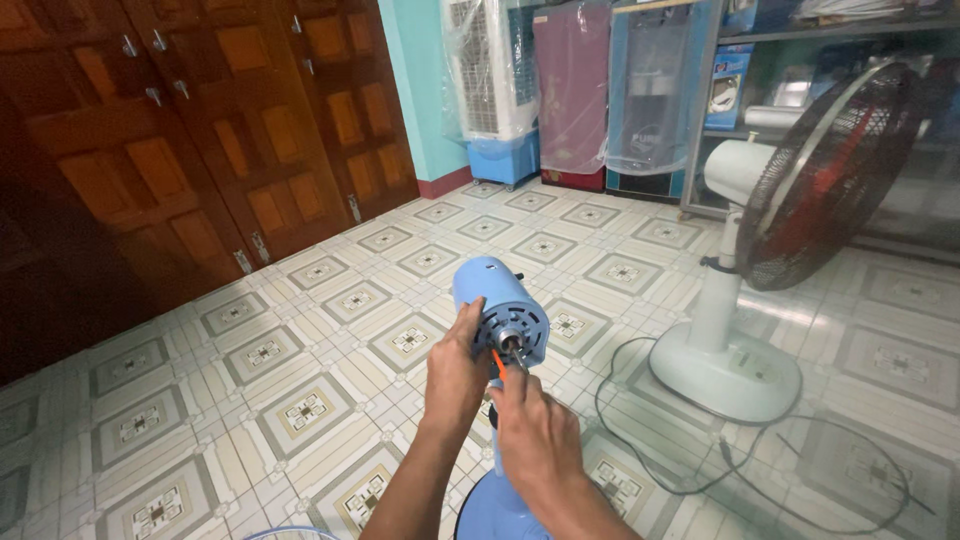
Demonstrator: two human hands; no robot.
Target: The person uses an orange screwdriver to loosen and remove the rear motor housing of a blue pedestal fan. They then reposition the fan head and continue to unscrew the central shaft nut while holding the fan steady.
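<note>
Left hand (pixel 455 375) is wrapping its grip around the side of the blue fan motor (pixel 497 305), closed on the housing, and to me that looks like it's just keeping the head from swinging while the other hand is working. Right hand (pixel 535 425) is pinching an orange-handled screwdriver (pixel 497 362), grip closed on it, and the tip is pointing up into the front face of the motor, right by the bare shaft (pixel 511 342). So the motor is sitting just above and ahead of the right grip, and directly inside the left one. No blades or cage on it, the front is bare. Its pole is dropping straight down below both grips to the blue base (pixel 500 510) on the tiled floor (pixel 300 330). Off to the right, well apart from either grip, a white standing fan (pixel 760 250) is sitting with its black cord (pixel 640 440) looping over the tiles.
</note>
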